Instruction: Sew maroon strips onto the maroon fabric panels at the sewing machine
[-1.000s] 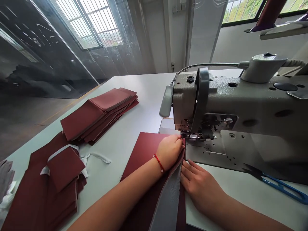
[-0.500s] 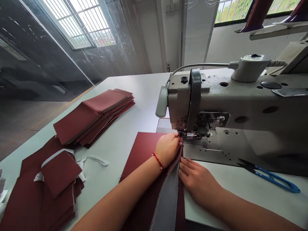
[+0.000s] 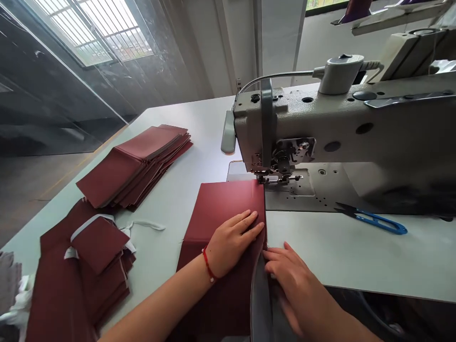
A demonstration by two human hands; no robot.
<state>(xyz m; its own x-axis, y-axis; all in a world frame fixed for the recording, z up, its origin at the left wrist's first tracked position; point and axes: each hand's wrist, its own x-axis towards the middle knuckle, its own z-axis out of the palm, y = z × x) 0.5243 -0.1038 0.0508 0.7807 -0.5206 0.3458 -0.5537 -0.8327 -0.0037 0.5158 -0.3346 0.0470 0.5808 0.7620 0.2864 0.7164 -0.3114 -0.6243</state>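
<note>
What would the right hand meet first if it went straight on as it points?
Most likely the panel, its edge at the fingertips of the right hand; then apparently the left hand, though depth is unclear.

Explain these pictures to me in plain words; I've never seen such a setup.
There is no robot: you see a person's two bare hands, filmed by one camera worn on the head, looking forward and down. A grey metal sewing machine stands on the right. The left hand lies flat on a dark-red, leather-like sheet. The right hand is at the sheet's right edge; whether it pinches is unclear. On the white table also lie a stack of flat dark-red pieces and blue-handled snips with dark blades.
</note>
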